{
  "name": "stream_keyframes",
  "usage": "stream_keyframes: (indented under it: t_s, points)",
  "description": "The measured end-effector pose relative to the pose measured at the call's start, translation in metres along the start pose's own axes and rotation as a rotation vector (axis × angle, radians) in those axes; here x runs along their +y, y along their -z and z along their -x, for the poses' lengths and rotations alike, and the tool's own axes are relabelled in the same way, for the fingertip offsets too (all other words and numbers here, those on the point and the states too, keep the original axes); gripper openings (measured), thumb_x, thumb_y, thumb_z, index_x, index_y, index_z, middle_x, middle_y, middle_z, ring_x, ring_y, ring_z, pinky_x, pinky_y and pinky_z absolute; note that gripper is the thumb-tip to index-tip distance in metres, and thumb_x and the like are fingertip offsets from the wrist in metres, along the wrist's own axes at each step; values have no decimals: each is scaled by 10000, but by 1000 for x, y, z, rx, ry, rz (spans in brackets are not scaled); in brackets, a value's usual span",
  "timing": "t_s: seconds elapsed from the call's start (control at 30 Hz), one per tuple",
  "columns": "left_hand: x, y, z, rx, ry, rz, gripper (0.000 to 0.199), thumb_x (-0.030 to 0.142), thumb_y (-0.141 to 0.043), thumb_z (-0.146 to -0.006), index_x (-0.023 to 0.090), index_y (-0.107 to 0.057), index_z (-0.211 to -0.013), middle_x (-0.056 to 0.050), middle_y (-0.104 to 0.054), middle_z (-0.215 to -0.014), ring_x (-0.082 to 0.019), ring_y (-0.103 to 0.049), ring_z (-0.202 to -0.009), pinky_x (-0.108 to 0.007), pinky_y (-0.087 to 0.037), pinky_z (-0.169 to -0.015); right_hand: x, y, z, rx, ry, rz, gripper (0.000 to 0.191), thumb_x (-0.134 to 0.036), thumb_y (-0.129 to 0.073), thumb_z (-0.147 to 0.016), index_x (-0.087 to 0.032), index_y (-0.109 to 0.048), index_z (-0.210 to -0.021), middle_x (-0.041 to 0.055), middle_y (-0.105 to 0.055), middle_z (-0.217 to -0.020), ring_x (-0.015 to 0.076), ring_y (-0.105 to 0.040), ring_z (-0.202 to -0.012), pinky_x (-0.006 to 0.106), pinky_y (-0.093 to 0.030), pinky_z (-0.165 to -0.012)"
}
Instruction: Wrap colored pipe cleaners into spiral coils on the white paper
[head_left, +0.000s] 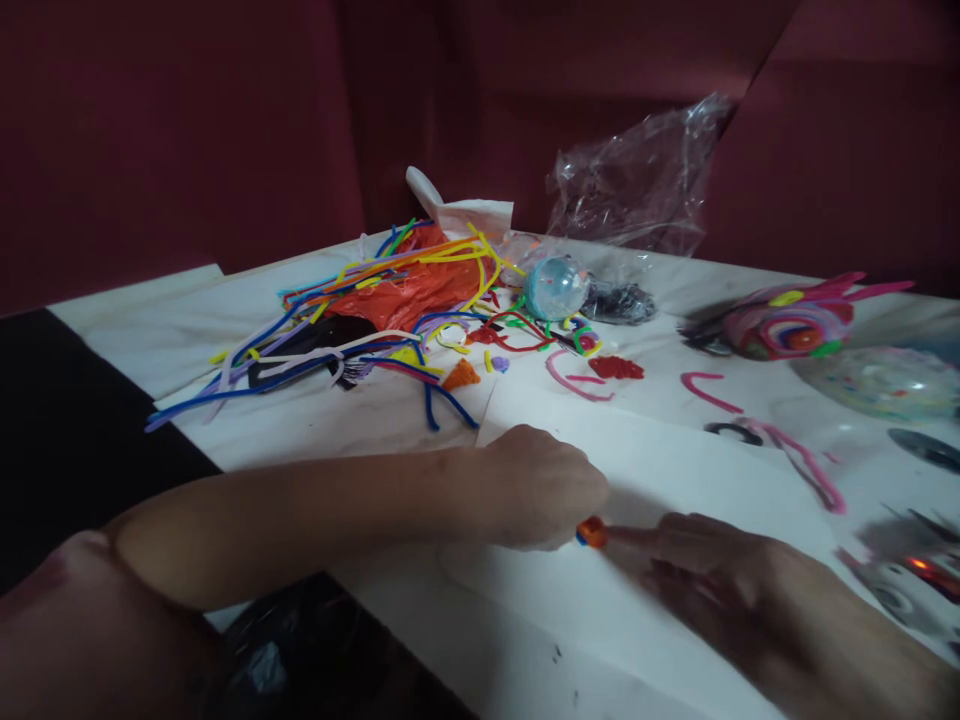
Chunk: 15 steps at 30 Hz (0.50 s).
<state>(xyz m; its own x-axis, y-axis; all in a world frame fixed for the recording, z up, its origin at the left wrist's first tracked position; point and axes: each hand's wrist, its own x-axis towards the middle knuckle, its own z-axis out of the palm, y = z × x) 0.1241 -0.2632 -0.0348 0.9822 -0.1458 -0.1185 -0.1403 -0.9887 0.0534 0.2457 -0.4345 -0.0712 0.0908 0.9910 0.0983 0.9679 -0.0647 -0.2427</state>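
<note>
Over a white sheet of paper [675,470], my left hand [544,488] is closed with its knuckles up, and most of its fingers are hidden. A small orange and blue piece [593,532], perhaps clay, pokes out below this fist. My right hand [705,570] comes in from the lower right, its index finger stretched out so that the tip touches the orange side of the piece. The other fingers of that hand are in shadow and partly blurred. How the fingers of my left hand hold the piece cannot be made out.
Behind my hands lies a heap of coloured pipe cleaners [382,280] on red plastic [416,300]. A clear blue ball [556,288] and a clear plastic bag [637,180] stand farther back. To the right are a decorated pink object [787,320], a clear dome [881,380] and scissors [934,525].
</note>
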Motion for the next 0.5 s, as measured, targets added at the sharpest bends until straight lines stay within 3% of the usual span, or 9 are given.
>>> stream_keyframes:
  t_s: [0.2,0.37,0.5]
  points:
    - [0,-2,-4,3,5,11,95,154,-555,-740,167,-636,-788,-24,-635,-775,-169,-589,-689,-253,-309,-427,-11,1,-14,15,156,133,392,-201,-261,-899,-258,-645,-953,46,-529,-824,217,-547,-702,358,-531,-603]
    - [-2,-7,-7,59,-32,28,68,126,-562,-723,156,-623,-724,-28,-621,-714,-153,-584,-679,-249,-289,-430,-14,-1,-13,25,253,205,384,-161,-260,-886,-189,-639,-943,69,-524,-816,215,-534,-670,331,-508,-560]
    - [-4,-11,-9,81,-51,29,68,153,-567,-747,155,-611,-694,-33,-614,-681,-150,-583,-661,-251,-259,-425,-15,-2,-14,157,342,212,372,-138,-255,-894,-164,-618,-967,52,-527,-756,216,-530,-627,325,-475,-483]
